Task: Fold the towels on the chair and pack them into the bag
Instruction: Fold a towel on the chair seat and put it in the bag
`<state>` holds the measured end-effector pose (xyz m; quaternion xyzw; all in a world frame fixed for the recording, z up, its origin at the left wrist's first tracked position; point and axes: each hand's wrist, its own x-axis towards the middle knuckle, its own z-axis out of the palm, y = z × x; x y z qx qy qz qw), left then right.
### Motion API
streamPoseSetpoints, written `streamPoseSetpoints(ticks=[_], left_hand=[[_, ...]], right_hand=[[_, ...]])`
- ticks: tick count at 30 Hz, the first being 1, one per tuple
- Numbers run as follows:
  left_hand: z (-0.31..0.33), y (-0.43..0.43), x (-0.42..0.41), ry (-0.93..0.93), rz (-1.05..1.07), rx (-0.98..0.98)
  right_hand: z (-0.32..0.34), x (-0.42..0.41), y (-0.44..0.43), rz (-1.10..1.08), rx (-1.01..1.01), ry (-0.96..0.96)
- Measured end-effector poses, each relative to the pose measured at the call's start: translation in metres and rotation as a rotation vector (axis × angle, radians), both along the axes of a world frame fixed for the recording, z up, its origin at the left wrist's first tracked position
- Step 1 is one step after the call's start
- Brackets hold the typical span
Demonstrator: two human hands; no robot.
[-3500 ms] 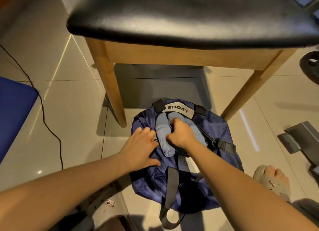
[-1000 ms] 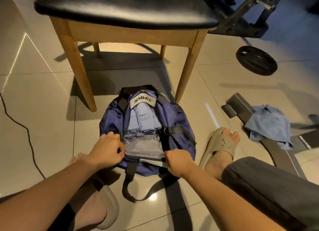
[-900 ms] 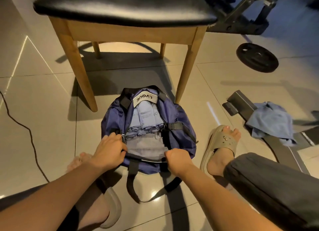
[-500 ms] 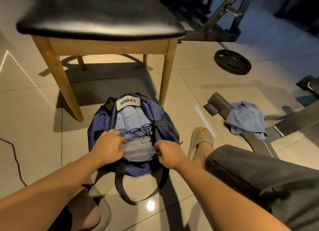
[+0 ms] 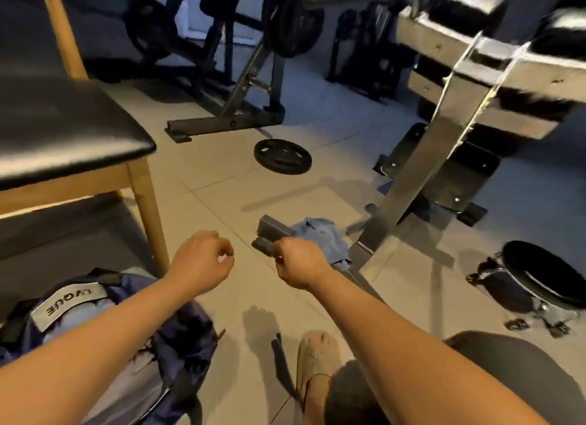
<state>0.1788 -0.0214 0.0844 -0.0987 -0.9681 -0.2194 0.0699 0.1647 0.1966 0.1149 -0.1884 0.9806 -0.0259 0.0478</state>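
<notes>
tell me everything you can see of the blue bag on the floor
The bag is navy, of thin shiny fabric, slumped on the tiled floor by the chair leg. A grey label reading LVQUE lies across its open top, with a black strap beside it and pale blue towels beneath. The left forearm crosses in front.

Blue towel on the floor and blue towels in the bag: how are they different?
The crumpled light blue towel lies loose on the tiled floor; the light blue towels sit packed inside the navy fabric bag. The floor towel lies in the open; the packed ones barely peek out. Both are light blue.
</notes>
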Motion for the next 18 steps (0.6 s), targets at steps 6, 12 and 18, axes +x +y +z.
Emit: streamPoseSetpoints(ticks=[6, 12, 18], left_hand=[[0.092, 0.101, -0.062, 0.09, -0.08, 0.059], [0.111, 0.176, -0.113, 0.046, -0.183, 0.081], [0.018, 0.23, -0.188, -0.128, -0.214, -0.073]], right_hand=[[0.086, -0.041, 0.1, -0.182, 0.005, 0.16], [0.105, -0.092, 0.168, -0.31, -0.043, -0.07], [0.022, -0.163, 0.227, -0.364, -0.025, -0.278]])
